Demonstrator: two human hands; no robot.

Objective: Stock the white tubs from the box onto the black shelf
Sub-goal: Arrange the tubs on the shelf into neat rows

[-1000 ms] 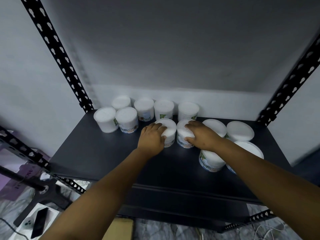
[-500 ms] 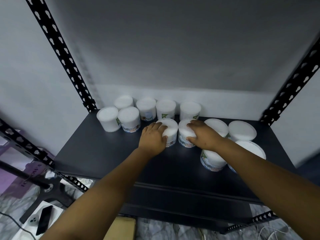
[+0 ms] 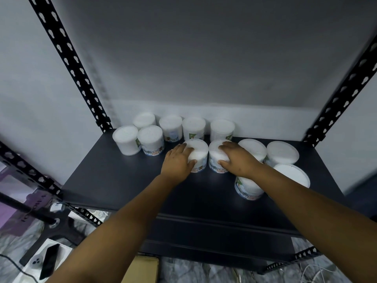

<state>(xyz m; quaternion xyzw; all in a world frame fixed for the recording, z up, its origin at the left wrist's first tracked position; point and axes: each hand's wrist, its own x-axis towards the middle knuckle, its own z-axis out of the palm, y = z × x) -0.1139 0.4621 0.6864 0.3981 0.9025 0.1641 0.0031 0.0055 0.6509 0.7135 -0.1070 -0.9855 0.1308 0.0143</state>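
- The black shelf is seen from above and in front, between perforated black uprights, with a grey wall behind it.
- Two white tubs are held side by side near the middle of the shelf, each standing upright on the shelf surface, very close to each other.
- The left tub is gripped by the left hand; its fingers are laid over the lid and the thumb is pressed on the near side, so the tub is clamped.
- The right tub is gripped by the right hand in the same way, with fingers on the lid and the thumb on the label side.
- Behind the held tubs, a back row of four white tubs is placed against the wall, and two more tubs are standing at the left, in front of that row.
- At the right, wider white tubs are grouped together, and one tub is partly hidden under the right forearm.
- A cardboard box is visible at the bottom edge, below the shelf, between the two forearms.
- On the floor at the lower left, a dark phone is lying on a white box.
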